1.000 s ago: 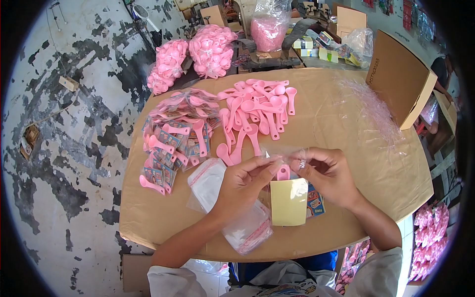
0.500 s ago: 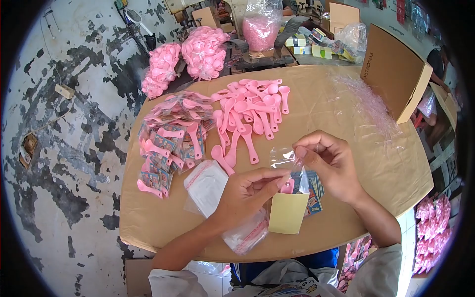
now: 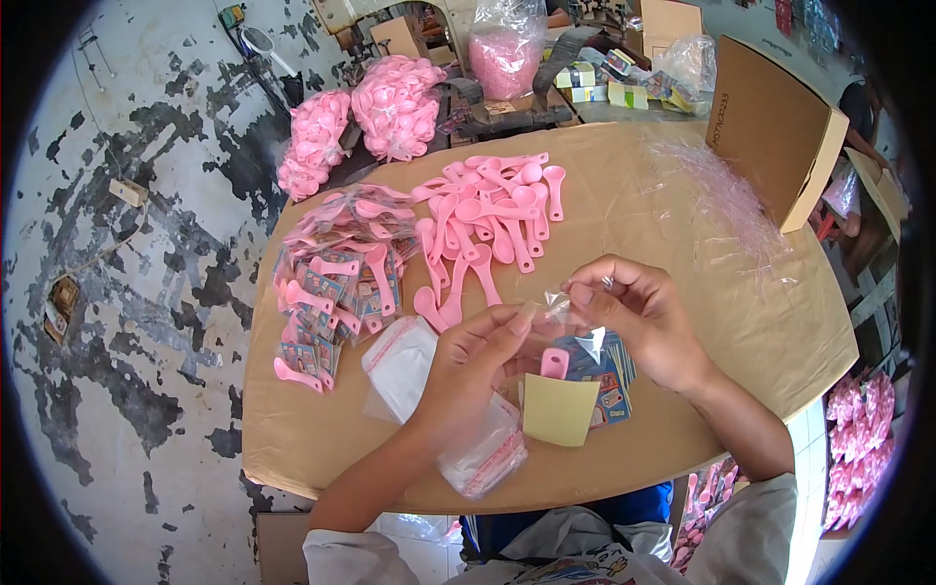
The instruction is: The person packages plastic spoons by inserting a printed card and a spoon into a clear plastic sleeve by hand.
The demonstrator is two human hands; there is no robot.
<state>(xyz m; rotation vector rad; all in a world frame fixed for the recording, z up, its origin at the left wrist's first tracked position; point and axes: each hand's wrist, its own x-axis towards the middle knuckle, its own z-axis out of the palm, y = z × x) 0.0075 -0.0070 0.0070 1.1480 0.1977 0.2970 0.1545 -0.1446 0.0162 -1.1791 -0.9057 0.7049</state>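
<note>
A clear plastic bag [image 3: 556,310] hangs between my hands with its top edge gathered. My left hand [image 3: 480,356] pinches the left side of that edge, and my right hand [image 3: 639,314] pinches the right side. Inside the bag are a pink spoon [image 3: 554,364], only its handle end showing, and a plain yellow card [image 3: 560,409]. Behind it on the table lies a stack of printed cards [image 3: 614,387], partly covered. Empty clear bags [image 3: 400,366] lie beside my left forearm, which hides some of them.
Loose pink spoons [image 3: 487,210] are heaped mid-table, left of which lies a pile of packed bags [image 3: 346,258]. Plastic shreds [image 3: 726,200] and a cardboard box [image 3: 775,132] are at the right. Sacks of spoons [image 3: 397,105] stand beyond the far edge of the paper-covered table [image 3: 643,234].
My left hand has moved up from beside the spoon handle to the bag's top edge. The bag's opening is now drawn together between both hands.
</note>
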